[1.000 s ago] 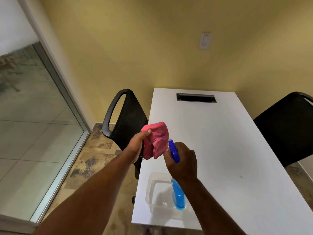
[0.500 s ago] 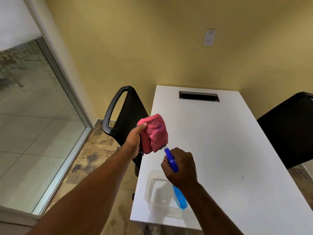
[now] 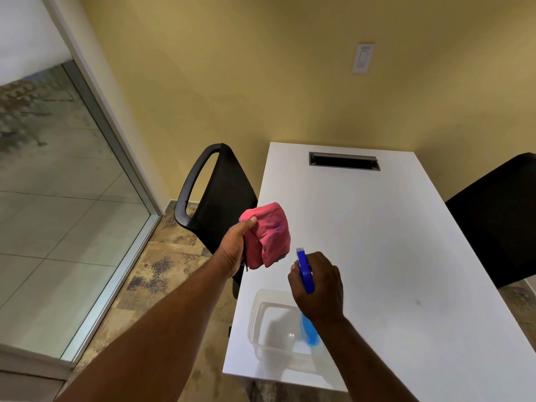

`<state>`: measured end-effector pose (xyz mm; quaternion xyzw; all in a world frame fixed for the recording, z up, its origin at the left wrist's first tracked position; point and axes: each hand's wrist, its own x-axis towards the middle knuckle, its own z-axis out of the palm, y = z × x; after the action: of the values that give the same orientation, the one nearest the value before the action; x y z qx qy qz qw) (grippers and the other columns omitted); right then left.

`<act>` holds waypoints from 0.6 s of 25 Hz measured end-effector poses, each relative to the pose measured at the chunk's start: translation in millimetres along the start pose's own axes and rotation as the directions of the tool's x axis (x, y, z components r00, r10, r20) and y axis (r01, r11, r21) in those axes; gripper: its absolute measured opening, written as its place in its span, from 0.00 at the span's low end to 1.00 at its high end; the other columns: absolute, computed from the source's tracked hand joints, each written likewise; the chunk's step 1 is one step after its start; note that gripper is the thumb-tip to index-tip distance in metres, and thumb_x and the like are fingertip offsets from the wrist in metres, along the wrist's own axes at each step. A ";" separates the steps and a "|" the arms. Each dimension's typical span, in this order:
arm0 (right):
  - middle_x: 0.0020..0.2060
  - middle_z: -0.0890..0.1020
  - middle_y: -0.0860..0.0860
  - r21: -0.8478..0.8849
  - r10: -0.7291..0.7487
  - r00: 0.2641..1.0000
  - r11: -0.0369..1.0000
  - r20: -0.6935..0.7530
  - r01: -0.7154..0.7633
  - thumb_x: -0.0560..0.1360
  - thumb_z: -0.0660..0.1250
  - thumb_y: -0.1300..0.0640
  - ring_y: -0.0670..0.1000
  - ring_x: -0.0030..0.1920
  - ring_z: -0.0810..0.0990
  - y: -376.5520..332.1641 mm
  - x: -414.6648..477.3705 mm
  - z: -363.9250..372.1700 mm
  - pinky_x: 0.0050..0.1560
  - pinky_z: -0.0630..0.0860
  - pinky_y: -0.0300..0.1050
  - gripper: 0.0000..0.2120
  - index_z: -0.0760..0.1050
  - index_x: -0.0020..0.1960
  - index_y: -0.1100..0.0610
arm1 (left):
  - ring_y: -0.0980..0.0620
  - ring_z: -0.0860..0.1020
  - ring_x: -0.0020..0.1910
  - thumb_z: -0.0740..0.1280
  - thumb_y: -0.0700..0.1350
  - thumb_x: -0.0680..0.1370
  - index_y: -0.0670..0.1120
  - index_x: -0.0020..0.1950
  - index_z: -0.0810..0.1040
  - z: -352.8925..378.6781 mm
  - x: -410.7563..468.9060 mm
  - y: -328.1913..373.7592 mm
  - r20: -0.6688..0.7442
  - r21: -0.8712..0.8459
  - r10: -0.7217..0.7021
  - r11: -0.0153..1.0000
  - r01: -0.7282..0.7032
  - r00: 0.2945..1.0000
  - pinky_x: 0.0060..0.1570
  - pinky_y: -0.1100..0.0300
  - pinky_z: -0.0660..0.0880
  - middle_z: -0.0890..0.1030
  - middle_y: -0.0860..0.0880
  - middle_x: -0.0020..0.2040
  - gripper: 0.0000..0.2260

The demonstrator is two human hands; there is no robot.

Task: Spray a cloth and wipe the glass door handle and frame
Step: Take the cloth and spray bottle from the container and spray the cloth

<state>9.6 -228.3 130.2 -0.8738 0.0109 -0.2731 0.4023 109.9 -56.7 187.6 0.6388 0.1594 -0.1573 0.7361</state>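
My left hand (image 3: 233, 248) holds up a folded pink cloth (image 3: 269, 235) over the left edge of the white table (image 3: 391, 256). My right hand (image 3: 317, 288) grips a spray bottle (image 3: 305, 272) with a blue head and blue liquid, its nozzle pointing up toward the cloth with a small gap between them. The glass panel (image 3: 58, 227) and its pale metal frame (image 3: 116, 158) fill the left side. No door handle is in view.
A clear plastic tub (image 3: 272, 329) sits at the table's near left corner, under my right wrist. A black chair (image 3: 220, 198) stands between table and glass; another black chair (image 3: 499, 219) is at the right. The yellow wall carries a light switch (image 3: 362, 58).
The spray bottle has dropped lower and away from the cloth. My left hand lifted the cloth slightly. The view shifted a little to the right.
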 end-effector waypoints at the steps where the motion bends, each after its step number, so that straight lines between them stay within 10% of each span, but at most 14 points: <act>1: 0.35 0.73 0.45 0.008 0.031 1.000 0.999 0.002 -0.031 0.74 0.68 0.50 0.46 0.32 0.72 8.0 -5.5 2.5 0.35 0.74 0.44 0.09 0.72 0.43 0.54 | 0.46 0.80 0.50 0.65 0.53 0.82 0.51 0.54 0.77 -0.6 0.2 -1.1 -0.002 0.006 -0.004 1.000 0.004 1.000 0.45 0.55 0.76 0.82 0.45 0.53 0.07; 15: 0.60 0.78 0.48 -0.013 0.270 0.916 0.960 0.296 -0.279 0.64 0.74 0.31 0.52 0.55 0.82 59.0 -65.7 17.7 0.45 0.83 0.45 0.43 0.69 0.70 0.54 | 0.44 0.82 0.48 0.67 0.50 0.81 0.47 0.52 0.80 -18.4 -13.1 -44.4 -0.013 -0.031 -0.049 0.998 0.048 0.999 0.48 0.55 0.78 0.84 0.42 0.49 0.07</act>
<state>-25.8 -240.2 48.2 -0.8884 0.0691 -0.0811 0.4466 78.2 -44.1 151.4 0.6244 0.1821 -0.1683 0.7407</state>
